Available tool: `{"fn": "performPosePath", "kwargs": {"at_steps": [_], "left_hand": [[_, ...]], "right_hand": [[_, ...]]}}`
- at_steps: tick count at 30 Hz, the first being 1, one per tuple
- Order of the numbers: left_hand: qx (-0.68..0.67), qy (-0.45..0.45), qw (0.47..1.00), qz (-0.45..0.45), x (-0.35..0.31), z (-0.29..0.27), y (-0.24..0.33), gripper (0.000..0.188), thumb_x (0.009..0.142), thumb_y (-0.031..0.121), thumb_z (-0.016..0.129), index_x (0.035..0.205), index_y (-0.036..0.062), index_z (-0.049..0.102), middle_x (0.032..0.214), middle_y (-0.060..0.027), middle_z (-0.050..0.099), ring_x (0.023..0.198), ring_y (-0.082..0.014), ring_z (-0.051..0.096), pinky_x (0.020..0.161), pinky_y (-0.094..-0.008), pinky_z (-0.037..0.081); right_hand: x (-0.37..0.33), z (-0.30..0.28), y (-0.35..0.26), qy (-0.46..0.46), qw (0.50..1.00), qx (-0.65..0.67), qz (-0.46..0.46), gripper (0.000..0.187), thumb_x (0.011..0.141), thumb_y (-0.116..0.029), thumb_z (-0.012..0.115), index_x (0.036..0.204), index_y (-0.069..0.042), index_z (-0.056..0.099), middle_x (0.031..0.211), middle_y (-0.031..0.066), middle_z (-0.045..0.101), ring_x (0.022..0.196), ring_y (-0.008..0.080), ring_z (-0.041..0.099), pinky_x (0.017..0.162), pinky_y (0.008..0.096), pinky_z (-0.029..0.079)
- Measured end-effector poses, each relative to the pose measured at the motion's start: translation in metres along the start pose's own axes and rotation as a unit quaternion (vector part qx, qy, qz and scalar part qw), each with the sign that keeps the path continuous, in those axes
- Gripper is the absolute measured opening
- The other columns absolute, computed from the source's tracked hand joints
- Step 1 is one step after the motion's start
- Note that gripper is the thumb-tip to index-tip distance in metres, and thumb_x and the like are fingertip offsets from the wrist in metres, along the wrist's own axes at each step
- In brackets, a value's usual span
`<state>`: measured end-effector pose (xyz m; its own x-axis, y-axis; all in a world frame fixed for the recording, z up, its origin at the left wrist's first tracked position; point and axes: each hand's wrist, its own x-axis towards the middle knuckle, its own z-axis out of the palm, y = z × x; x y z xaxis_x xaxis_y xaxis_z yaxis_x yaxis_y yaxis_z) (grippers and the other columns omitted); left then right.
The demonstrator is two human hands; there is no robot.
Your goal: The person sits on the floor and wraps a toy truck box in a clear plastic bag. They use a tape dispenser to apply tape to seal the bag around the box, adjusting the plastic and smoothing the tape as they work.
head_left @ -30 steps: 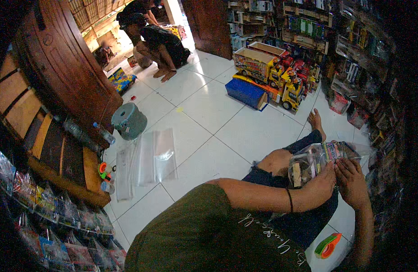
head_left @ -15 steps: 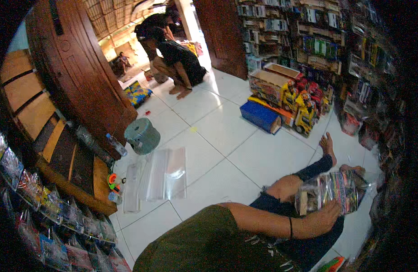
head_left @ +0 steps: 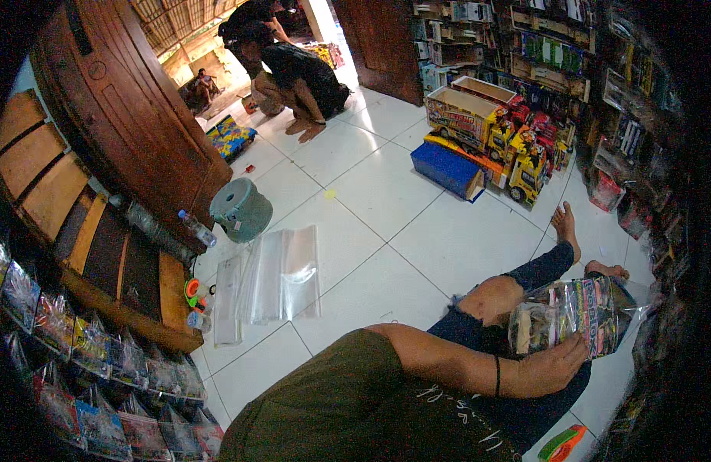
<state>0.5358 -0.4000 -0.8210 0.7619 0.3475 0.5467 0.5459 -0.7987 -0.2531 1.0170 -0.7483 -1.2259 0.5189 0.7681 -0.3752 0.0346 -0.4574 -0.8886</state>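
My left hand (head_left: 557, 363), with a dark band at the wrist, grips the near edge of a package wrapped in clear plastic (head_left: 577, 309). The package rests over my legs at the right; its printed side shows coloured stripes, and a pale wood-like piece shows at its left end. Loose clear film sticks out past its right end. My right hand is not visible. On the floor close to my leg lies an orange and green object (head_left: 562, 444), partly seen.
Clear plastic sheets (head_left: 282, 277) lie on the tiles, by a grey-green tub (head_left: 241, 210) and a water bottle (head_left: 197, 229). Toy trucks (head_left: 517, 154) stand beside a blue box (head_left: 449, 171). Shelves (head_left: 552, 58) line the right. A person (head_left: 298, 85) crouches near the doorway.
The view has shifted slightly, bringing more of the orange and green object into sight. My left hand stays on the wrapped package, which lies nearly as before.
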Motion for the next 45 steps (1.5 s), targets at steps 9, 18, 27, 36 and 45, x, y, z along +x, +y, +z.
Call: {"fn": "performPosePath", "kwargs": {"at_steps": [9,18,27,36,45], "left_hand": [[0.019,0.017,1.0,0.002,-0.002,-0.005,-0.004,0.044,0.08,0.024,0.046,0.108,-0.0071,0.061,0.116,-0.0237,0.055,0.111,-0.0354,0.05,0.104,-0.0495,0.03],[0.032,0.018,0.999,0.013,-0.004,-0.005,-0.003,0.046,0.08,0.024,0.047,0.108,-0.0101,0.058,0.12,-0.0279,0.05,0.117,-0.0392,0.045,0.105,-0.0511,0.029],[0.035,-0.013,0.999,-0.002,-0.002,-0.004,-0.002,0.044,0.082,0.023,0.044,0.109,-0.0089,0.06,0.118,-0.0246,0.054,0.112,-0.0367,0.048,0.103,-0.0489,0.03],[0.032,0.025,0.999,-0.001,-0.002,-0.005,-0.003,0.043,0.082,0.022,0.046,0.106,-0.0094,0.061,0.115,-0.0246,0.055,0.111,-0.0357,0.048,0.103,-0.0473,0.031],[0.035,0.047,0.998,-0.016,-0.004,-0.003,-0.004,0.042,0.082,0.022,0.045,0.107,-0.0085,0.06,0.117,-0.0231,0.055,0.111,-0.0348,0.049,0.102,-0.0464,0.032]], "right_hand": [[0.016,0.059,-0.111,0.161,0.986,0.042,-0.003,0.034,0.089,-0.031,0.048,0.105,-0.001,0.053,0.098,0.0186,0.06,0.065,0.0249,0.056,0.051,0.0338,0.047],[0.033,0.131,-0.209,0.192,0.969,0.067,-0.138,0.035,0.089,-0.029,0.049,0.11,-0.001,0.051,0.105,0.0182,0.058,0.075,0.026,0.055,0.061,0.0354,0.046],[0.018,0.15,-0.246,0.212,0.957,0.103,-0.171,0.037,0.088,-0.027,0.05,0.115,-0.002,0.049,0.111,0.0177,0.056,0.086,0.027,0.053,0.07,0.0371,0.044],[0.004,0.065,-0.301,0.297,0.917,0.183,-0.194,0.04,0.088,-0.026,0.051,0.12,-0.002,0.047,0.117,0.0173,0.054,0.096,0.0281,0.051,0.08,0.0387,0.043],[0.02,0.021,-0.372,0.279,0.858,0.377,-0.209,0.043,0.087,-0.024,0.052,0.125,-0.003,0.045,0.123,0.0169,0.052,0.107,0.0291,0.05,0.089,0.0403,0.042]]}}
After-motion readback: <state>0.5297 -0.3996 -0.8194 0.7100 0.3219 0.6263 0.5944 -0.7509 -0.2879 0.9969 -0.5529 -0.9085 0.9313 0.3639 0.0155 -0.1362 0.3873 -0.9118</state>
